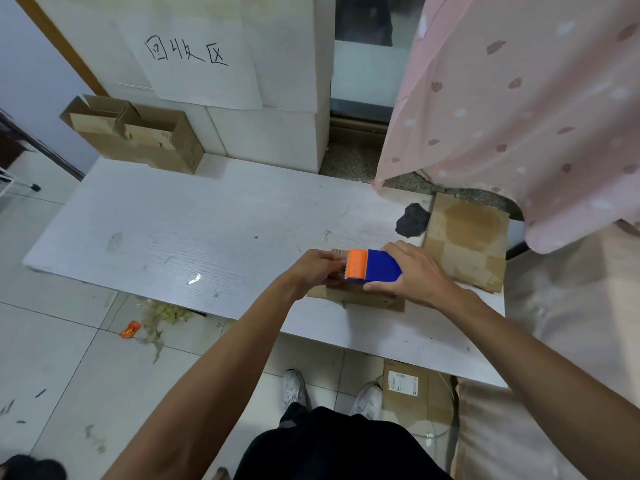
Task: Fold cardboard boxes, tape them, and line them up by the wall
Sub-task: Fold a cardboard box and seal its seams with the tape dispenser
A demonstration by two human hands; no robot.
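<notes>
A small cardboard box [363,296] lies on the white table [180,237] near its front edge. On top of the box sits a blue and orange tape dispenser [372,266]. My right hand [415,271] grips the dispenser's blue body from the right. At the box's left end my left hand [317,268] has its fingers curled against the orange roller end. Most of the box is hidden under the hands and the dispenser.
Folded cardboard boxes [138,133] stand at the back left against white blocks with a handwritten paper sign [194,53]. A flattened, stained cardboard [467,237] and a dark lump [412,220] lie to the right. A pink curtain [519,98] hangs at right. More cardboard [412,389] lies on the floor.
</notes>
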